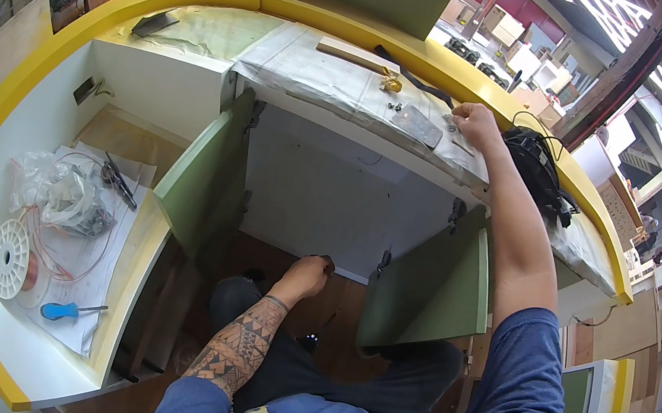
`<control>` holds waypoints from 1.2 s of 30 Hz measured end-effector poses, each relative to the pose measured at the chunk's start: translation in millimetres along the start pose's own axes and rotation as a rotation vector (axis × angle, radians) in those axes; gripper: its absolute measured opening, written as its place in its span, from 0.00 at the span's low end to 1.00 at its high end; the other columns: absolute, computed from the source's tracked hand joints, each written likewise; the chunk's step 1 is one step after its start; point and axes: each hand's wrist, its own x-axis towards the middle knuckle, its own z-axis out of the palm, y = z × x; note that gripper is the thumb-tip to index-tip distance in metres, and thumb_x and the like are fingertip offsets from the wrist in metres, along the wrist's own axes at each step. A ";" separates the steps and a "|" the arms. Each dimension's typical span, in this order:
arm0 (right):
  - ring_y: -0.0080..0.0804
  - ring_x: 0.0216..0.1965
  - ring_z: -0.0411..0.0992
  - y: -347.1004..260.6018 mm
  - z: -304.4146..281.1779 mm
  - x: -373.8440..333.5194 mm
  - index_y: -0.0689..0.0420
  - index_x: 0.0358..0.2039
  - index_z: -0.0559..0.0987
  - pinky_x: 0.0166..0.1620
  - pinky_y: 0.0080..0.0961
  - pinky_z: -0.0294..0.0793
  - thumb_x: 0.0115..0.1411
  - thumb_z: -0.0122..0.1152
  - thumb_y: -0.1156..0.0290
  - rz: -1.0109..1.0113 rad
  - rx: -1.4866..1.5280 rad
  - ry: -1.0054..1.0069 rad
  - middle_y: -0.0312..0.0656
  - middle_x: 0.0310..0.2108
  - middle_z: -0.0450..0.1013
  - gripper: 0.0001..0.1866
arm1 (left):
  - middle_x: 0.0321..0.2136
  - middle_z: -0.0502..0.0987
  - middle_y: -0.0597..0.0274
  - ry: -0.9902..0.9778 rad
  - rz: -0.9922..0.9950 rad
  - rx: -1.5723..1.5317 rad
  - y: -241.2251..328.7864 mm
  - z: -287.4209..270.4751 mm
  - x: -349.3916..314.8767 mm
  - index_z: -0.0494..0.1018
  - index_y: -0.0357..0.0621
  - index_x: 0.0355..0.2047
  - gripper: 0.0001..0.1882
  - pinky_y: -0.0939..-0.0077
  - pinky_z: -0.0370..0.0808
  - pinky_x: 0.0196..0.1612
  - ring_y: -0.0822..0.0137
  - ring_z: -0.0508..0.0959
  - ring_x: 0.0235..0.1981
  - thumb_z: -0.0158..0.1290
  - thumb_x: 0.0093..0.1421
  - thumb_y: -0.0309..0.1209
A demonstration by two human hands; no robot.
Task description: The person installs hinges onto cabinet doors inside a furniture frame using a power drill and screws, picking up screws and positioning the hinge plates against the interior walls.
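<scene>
My left hand (309, 277) is closed in front of the cabinet opening, low between the two doors; a dark bit shows at its fingers, too small to name. Up on the paper-covered countertop (286, 59), my right hand (476, 126) has its fingers bent down and pressed together, and what they hold, if anything, is hidden. Beside it lie a flat clear plastic packet (417, 125) and a few small metal pieces (395, 107). The left green door (209, 177) and the right green door (432, 280) both stand swung out, with dark hinges (457, 212) on their edges.
A black bag (535, 166) sits right of my right hand. A wood strip (356, 55) and a small yellow item (390, 83) lie on the countertop. The left compartment holds a plastic bag (70, 194), a wire spool (9, 258), pliers (121, 180) and a blue screwdriver (64, 311).
</scene>
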 end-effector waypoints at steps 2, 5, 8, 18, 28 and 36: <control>0.43 0.46 0.82 -1.6 2.7 -3.4 0.60 0.45 0.87 0.53 0.36 0.78 0.57 0.68 0.73 -0.003 0.022 -0.009 0.51 0.42 0.84 0.14 | 0.46 0.82 0.40 -0.053 -0.037 0.024 -1.9 4.1 1.6 0.80 0.40 0.48 0.16 0.51 0.76 0.56 0.41 0.80 0.52 0.52 0.62 0.29; 0.45 0.49 0.80 15.7 6.6 -1.5 0.55 0.46 0.87 0.56 0.36 0.77 0.56 0.70 0.73 -0.105 -0.087 0.063 0.50 0.43 0.83 0.15 | 0.49 0.81 0.40 -0.095 -0.085 0.119 5.4 11.7 7.6 0.78 0.39 0.52 0.19 0.51 0.76 0.58 0.42 0.80 0.53 0.54 0.62 0.32; 0.54 0.55 0.74 3.3 11.0 -5.7 0.49 0.44 0.88 0.60 0.42 0.73 0.57 0.67 0.73 -0.079 -0.160 0.082 0.53 0.49 0.79 0.14 | 0.51 0.80 0.40 -0.122 -0.082 0.189 4.5 7.1 5.0 0.77 0.39 0.55 0.22 0.51 0.75 0.59 0.42 0.79 0.55 0.56 0.62 0.35; 0.47 0.41 0.81 17.7 -9.0 -11.7 0.58 0.34 0.86 0.48 0.39 0.79 0.55 0.67 0.72 0.150 0.185 0.355 0.50 0.40 0.82 0.07 | 0.52 0.80 0.39 -0.259 -0.091 0.221 15.7 9.6 7.9 0.78 0.37 0.54 0.24 0.52 0.75 0.59 0.42 0.78 0.56 0.57 0.63 0.39; 0.31 0.37 0.80 -37.0 -17.0 -79.7 0.61 0.48 0.77 0.45 0.33 0.85 0.66 0.66 0.75 0.328 1.409 0.157 0.42 0.37 0.79 0.12 | 0.46 0.83 0.41 0.020 0.126 -0.073 35.7 14.0 18.6 0.80 0.37 0.49 0.19 0.55 0.79 0.52 0.46 0.84 0.47 0.57 0.65 0.37; 0.27 0.36 0.79 -118.3 127.7 -237.3 0.64 0.48 0.80 0.41 0.27 0.82 0.66 0.65 0.76 0.322 1.619 0.137 0.39 0.38 0.79 0.11 | 0.35 0.80 0.64 0.176 0.252 -1.051 68.4 -7.8 -3.2 0.77 0.34 0.53 0.17 0.79 0.78 0.39 0.75 0.79 0.34 0.58 0.71 0.34</control>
